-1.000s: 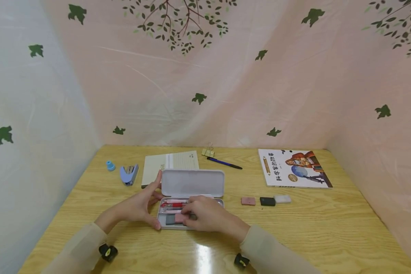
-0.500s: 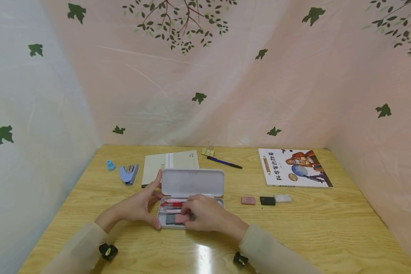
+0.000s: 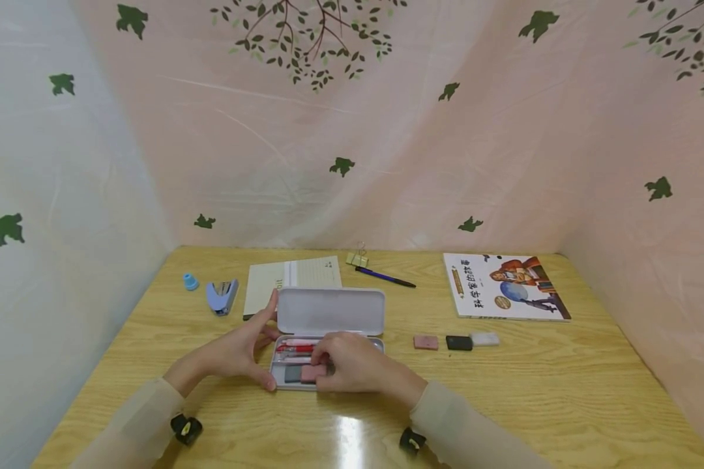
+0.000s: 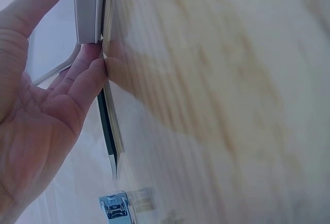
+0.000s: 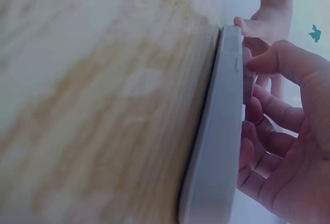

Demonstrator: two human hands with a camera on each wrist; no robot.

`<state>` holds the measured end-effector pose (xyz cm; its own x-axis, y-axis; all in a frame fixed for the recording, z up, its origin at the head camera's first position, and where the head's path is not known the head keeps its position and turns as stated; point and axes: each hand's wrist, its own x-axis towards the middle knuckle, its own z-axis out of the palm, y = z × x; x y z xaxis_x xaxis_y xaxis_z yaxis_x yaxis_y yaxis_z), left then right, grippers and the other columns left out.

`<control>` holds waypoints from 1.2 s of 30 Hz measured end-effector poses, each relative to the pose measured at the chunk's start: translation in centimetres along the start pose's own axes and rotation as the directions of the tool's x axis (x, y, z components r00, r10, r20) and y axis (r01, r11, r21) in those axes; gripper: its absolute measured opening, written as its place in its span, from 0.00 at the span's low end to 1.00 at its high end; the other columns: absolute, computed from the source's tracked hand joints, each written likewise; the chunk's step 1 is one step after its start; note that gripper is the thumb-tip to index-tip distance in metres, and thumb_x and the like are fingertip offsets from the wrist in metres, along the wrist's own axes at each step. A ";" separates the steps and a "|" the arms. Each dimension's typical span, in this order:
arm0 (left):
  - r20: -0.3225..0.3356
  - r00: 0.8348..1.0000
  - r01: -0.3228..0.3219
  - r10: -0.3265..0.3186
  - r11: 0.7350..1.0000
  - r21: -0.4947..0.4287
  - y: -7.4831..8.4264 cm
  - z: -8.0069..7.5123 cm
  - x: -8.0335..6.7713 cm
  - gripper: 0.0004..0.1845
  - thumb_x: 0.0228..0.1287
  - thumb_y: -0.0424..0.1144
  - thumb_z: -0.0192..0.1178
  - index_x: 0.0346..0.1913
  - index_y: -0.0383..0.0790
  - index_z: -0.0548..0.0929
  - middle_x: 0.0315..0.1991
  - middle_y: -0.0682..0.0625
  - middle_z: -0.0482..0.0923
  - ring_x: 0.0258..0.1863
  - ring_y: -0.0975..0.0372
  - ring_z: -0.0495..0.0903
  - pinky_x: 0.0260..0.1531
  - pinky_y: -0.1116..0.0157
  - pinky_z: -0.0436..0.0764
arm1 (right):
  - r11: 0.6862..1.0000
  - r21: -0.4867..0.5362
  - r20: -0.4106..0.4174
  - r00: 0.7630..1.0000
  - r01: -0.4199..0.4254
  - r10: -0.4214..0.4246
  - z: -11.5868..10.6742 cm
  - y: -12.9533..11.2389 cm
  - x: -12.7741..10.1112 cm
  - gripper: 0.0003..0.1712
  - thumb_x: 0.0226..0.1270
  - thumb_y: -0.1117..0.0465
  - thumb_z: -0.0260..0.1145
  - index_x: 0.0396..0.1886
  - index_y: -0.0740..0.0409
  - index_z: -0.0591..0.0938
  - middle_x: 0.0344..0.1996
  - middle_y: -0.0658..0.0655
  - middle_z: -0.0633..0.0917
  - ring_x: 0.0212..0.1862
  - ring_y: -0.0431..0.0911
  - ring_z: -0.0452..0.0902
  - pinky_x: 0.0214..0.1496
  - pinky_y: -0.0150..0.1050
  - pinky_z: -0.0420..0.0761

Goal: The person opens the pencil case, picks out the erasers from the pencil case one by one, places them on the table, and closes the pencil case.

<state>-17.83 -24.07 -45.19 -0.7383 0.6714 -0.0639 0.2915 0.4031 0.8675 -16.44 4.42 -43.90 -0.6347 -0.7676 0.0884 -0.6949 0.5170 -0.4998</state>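
Observation:
A pale grey pencil case (image 3: 331, 312) lies on the table with its lid raised. My left hand (image 3: 237, 348) grips its left end, thumb at the front corner and fingers behind by the lid. In the left wrist view those fingers (image 4: 93, 77) touch the case near the hinge. My right hand (image 3: 358, 365) reaches into the case, and its thumb and fingers pinch a pink eraser (image 3: 313, 373). A grey eraser (image 3: 293, 374) lies left of it in the front compartment. Red and pale pens (image 3: 293, 348) fill the back compartment; the right hand hides the case's right part.
Right of the case lie a pink eraser (image 3: 425, 342), a black eraser (image 3: 459, 342) and a white eraser (image 3: 485, 339). Behind are a notebook (image 3: 311, 273), a binder clip (image 3: 356, 260), a blue pen (image 3: 385, 277) and a book (image 3: 504, 286). A stapler (image 3: 221, 297) and small blue object (image 3: 190, 281) stand left.
The right fingers have shifted slightly over the case, and a little more of the pink eraser shows. The left hand keeps its place at the case's left end.

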 end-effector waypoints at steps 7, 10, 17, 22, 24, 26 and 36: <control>-0.002 1.000 -0.004 0.004 1.000 0.013 -0.1 0.0 0.1 0.79 0.47 0.41 0.82 0.79 0.52 0.20 0.76 0.35 0.49 0.66 0.50 0.71 0.70 0.50 0.63 | 0.996 0.086 -0.045 0.998 -0.032 0.036 -0.9 0.0 -0.7 0.12 0.55 0.55 0.74 0.40 0.50 0.88 0.33 0.38 0.83 0.33 0.34 0.75 0.34 0.25 0.76; -0.004 1.000 -0.007 0.007 1.000 0.014 0.0 0.0 0.0 0.80 0.47 0.42 0.83 0.78 0.56 0.20 0.77 0.35 0.49 0.66 0.50 0.71 0.70 0.50 0.63 | 0.995 0.095 -0.059 0.997 -0.037 0.043 -1.7 0.4 -1.3 0.13 0.53 0.57 0.74 0.40 0.50 0.87 0.33 0.39 0.82 0.34 0.35 0.75 0.36 0.26 0.77; -0.003 1.000 0.016 -0.016 1.000 0.006 0.2 0.0 0.1 0.81 0.44 0.42 0.84 0.78 0.59 0.19 0.77 0.39 0.48 0.66 0.54 0.71 0.71 0.53 0.63 | 0.996 0.054 -0.051 0.996 -0.065 0.067 -3.3 1.9 -3.7 0.13 0.49 0.57 0.74 0.37 0.46 0.84 0.30 0.39 0.79 0.31 0.36 0.72 0.33 0.29 0.77; -0.007 1.000 0.019 -0.018 1.000 0.013 0.2 0.0 0.1 0.81 0.44 0.42 0.84 0.78 0.59 0.19 0.77 0.39 0.48 0.66 0.54 0.72 0.71 0.53 0.63 | 0.993 0.072 -0.037 0.994 -0.096 0.099 -4.2 3.2 -5.5 0.14 0.47 0.58 0.74 0.37 0.45 0.84 0.30 0.39 0.79 0.29 0.35 0.72 0.29 0.29 0.77; -0.009 1.000 0.019 -0.019 1.000 0.016 0.2 0.1 0.1 0.81 0.44 0.42 0.84 0.78 0.59 0.20 0.77 0.39 0.49 0.65 0.54 0.72 0.71 0.52 0.63 | 0.989 0.097 -0.034 0.993 -0.112 0.115 -4.7 3.7 -6.4 0.14 0.48 0.59 0.73 0.37 0.46 0.84 0.31 0.40 0.80 0.27 0.35 0.73 0.27 0.30 0.78; -0.009 1.000 0.023 -0.023 1.000 0.016 0.2 0.1 0.0 0.81 0.44 0.42 0.84 0.78 0.60 0.20 0.77 0.39 0.49 0.65 0.55 0.72 0.71 0.53 0.63 | 0.986 0.113 -0.034 0.991 -0.126 0.131 -5.3 4.2 -7.3 0.14 0.49 0.61 0.73 0.37 0.46 0.84 0.30 0.41 0.80 0.25 0.35 0.73 0.25 0.30 0.78; -0.008 1.000 0.012 -0.012 1.000 0.005 0.0 0.1 0.0 0.81 0.44 0.42 0.84 0.78 0.60 0.20 0.76 0.39 0.50 0.65 0.53 0.72 0.71 0.51 0.63 | 0.987 0.029 -0.027 0.987 -0.155 0.156 -6.2 7.1 -11.3 0.12 0.49 0.61 0.74 0.34 0.44 0.83 0.29 0.38 0.79 0.33 0.39 0.75 0.35 0.31 0.78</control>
<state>-17.81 -23.98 -45.18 -0.7466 0.6615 -0.0707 0.2855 0.4146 0.8641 -16.23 19.10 -43.12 -0.7441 -0.6673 0.0322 -0.5777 0.6185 -0.5327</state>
